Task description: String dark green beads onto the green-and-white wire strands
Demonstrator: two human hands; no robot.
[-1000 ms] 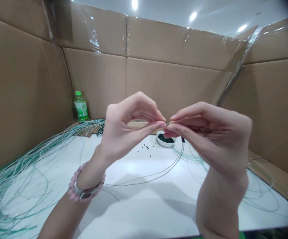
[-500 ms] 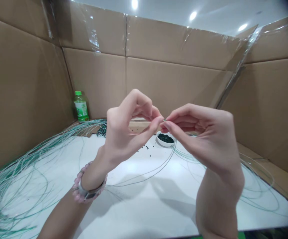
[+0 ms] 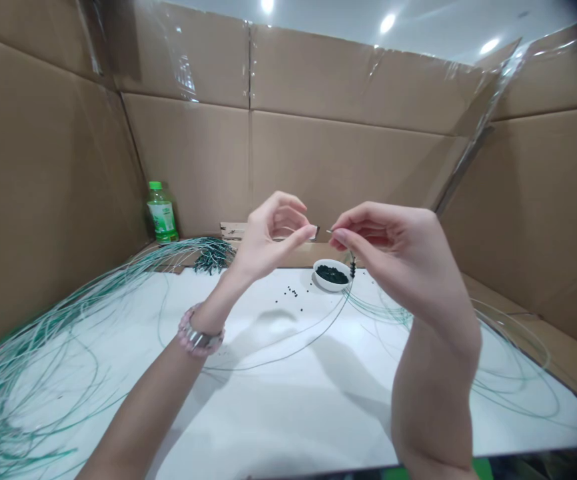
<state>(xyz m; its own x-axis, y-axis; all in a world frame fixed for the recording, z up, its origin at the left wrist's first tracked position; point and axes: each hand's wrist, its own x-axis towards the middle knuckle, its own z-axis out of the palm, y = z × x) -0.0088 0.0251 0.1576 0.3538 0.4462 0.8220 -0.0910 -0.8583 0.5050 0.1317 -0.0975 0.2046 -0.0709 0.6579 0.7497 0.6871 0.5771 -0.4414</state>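
My right hand (image 3: 393, 247) pinches a thin wire (image 3: 329, 231), whose pale tip sticks out to the left of the thumb and forefinger. Under those fingers hangs a short row of black beads (image 3: 353, 268), and the wire runs on down and left over the table. My left hand (image 3: 278, 230), a pink bracelet on its wrist, is closed in a pinch on a small black bead (image 3: 317, 231). A little gap parts it from the wire's tip. Behind and below the hands stands a white bowl (image 3: 318, 281) of black beads.
Several loose beads (image 3: 293, 292) lie on the white table (image 3: 288, 427). Green and white wires (image 3: 68, 313) spread along the left side, ending in a dark bundle (image 3: 212, 256). More wires (image 3: 533, 400) curve at right. A green-capped bottle (image 3: 162, 215) stands by the cardboard walls (image 3: 183, 153).
My left hand has drawn back from my right, so the fingertips, formerly touching, are apart. The wire tip and the hanging row of beads now show at my right hand.
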